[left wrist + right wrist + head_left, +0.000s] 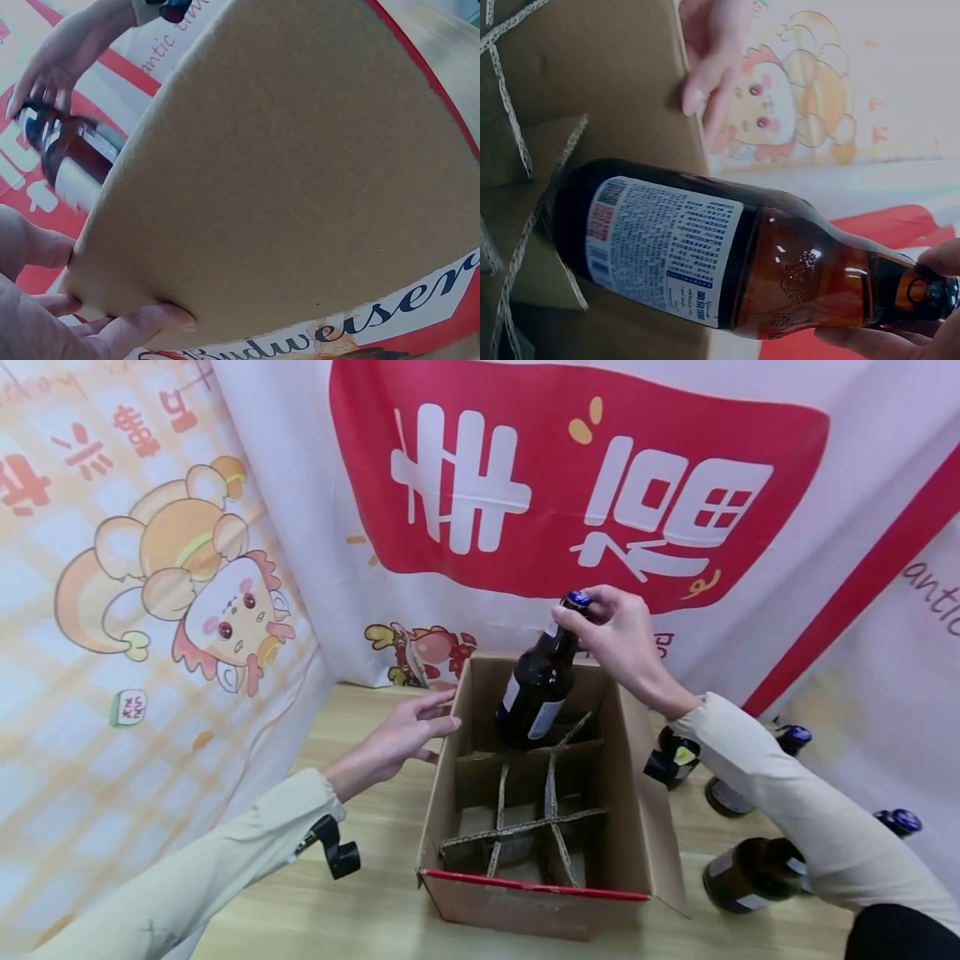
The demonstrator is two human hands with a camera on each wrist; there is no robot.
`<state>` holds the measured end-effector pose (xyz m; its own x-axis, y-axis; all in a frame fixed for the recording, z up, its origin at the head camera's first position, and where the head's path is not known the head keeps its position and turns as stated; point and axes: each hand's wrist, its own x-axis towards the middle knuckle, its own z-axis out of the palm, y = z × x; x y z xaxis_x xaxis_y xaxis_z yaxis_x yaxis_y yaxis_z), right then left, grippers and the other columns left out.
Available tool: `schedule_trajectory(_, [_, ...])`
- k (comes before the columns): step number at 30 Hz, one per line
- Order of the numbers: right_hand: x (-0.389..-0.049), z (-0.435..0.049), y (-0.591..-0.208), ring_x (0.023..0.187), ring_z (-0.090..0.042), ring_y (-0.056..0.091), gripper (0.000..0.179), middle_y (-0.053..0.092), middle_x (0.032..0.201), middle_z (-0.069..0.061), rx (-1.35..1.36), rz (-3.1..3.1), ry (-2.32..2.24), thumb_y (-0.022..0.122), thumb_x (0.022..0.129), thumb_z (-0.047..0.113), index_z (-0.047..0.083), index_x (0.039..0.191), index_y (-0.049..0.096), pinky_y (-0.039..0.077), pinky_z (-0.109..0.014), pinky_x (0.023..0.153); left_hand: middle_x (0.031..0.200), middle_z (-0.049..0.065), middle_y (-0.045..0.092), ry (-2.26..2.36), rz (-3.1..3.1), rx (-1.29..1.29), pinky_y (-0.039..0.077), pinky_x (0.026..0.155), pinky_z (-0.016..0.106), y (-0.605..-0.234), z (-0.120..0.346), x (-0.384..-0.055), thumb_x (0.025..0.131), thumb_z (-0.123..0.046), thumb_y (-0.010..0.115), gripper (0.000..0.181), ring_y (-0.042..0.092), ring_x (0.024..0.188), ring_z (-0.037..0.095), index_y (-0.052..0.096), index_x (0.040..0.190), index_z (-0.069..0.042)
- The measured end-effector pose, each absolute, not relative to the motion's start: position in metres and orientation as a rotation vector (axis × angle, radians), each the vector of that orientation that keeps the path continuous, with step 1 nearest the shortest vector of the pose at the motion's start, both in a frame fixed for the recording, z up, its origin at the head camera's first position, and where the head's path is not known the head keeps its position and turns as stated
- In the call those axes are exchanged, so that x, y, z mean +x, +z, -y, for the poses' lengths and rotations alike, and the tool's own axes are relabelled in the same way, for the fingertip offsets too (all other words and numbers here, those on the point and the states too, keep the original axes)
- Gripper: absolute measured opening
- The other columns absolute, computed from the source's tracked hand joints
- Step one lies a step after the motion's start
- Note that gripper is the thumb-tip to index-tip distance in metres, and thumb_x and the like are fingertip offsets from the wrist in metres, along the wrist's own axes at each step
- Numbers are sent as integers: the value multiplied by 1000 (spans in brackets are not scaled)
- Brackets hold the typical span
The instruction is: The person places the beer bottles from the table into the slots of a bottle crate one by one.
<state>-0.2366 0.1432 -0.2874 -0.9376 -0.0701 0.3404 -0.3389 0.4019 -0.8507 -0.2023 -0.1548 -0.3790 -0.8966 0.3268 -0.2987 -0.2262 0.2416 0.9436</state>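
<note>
A brown glass beer bottle [534, 693] with a blue cap hangs tilted in the far part of an open cardboard box [630, 768]. My right hand [618, 631] pinches its neck near the cap. The right wrist view shows the white back label of this bottle [667, 251], its base beside the divider strips. At the box's left rim is my left hand [393, 739]; in the left wrist view its fingers [142, 326] hold the cardboard side near a corner. Crossed cardboard dividers [525, 827] split the box's inside into several compartments.
Several more beer bottles stand on the wooden surface [315, 902] right of the box, including one brown bottle [750, 872] partly behind my right sleeve. A side flap [663, 827] hangs outward there. Printed cloths [292, 510] rise behind and to the left.
</note>
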Motion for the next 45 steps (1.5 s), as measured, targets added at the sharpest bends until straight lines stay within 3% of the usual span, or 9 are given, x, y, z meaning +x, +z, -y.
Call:
schedule_trajectory(8, [-246, -121, -303, 100, -27, 76, 42, 76, 119, -17, 390, 2468, 1565, 72, 100, 31, 1, 126, 61, 65, -30, 85, 166, 22, 35, 1721, -2045, 85, 64, 80, 37, -381, 148, -205, 105, -14, 61, 67, 49, 142, 42, 32, 165, -14])
schedule_trajectory(19, [-263, -92, -329, 85, -27, 70, 33, 75, 105, -18, 528, 2581, 1394, 80, 94, 20, -1, 111, 63, 61, -28, 72, 165, 24, 36, 1722, -2063, 108, 63, 80, 37, -377, 150, -205, 105, -16, 61, 68, 49, 141, 43, 31, 165, -12])
schedule_trajectory(25, [-266, -82, -341, 64, -21, 59, 32, 68, 84, -12, 642, 2692, 1284, 84, 90, 20, 1, 97, 59, 52, -27, 55, 164, 24, 38, 1725, -2061, 112, 64, 81, 38, -375, 148, -205, 105, -15, 60, 67, 49, 141, 43, 30, 165, -11])
schedule_trajectory(34, [-273, -79, -363, 50, -8, 45, 35, 52, 58, 2, 801, 2888, 1096, 90, 83, 12, 5, 69, 59, 37, -19, 47, 163, 24, 40, 1737, -2054, 124, 65, 77, 36, -376, 141, -207, 104, -13, 60, 68, 50, 140, 44, 31, 164, -9])
schedule_trajectory(40, [-288, -78, -391, 43, -3, 30, 55, 35, 45, 9, 930, 2969, 932, 91, 79, 15, 16, 50, 45, 27, -19, 43, 164, 23, 40, 1748, -2044, 124, 65, 77, 36, -380, 139, -207, 104, -13, 60, 67, 51, 140, 43, 32, 164, -10])
schedule_trajectory(42, [-296, -77, -403, 45, -4, 29, 53, 34, 47, 10, 982, 2987, 898, 92, 79, 19, 16, 52, 46, 28, -21, 43, 163, 24, 39, 1749, -2043, 131, 65, 78, 37, -382, 141, -206, 104, -14, 60, 67, 52, 139, 44, 31, 164, -9])
schedule_trajectory(45, [-299, -68, -401, 44, -6, 46, 45, 41, 50, 7, 1084, 3087, 870, 90, 83, 20, 14, 60, 52, 41, -21, 43, 164, 25, 39, 1756, -2052, 122, 65, 77, 37, -382, 147, -203, 103, -13, 60, 68, 51, 139, 45, 31, 165, -8])
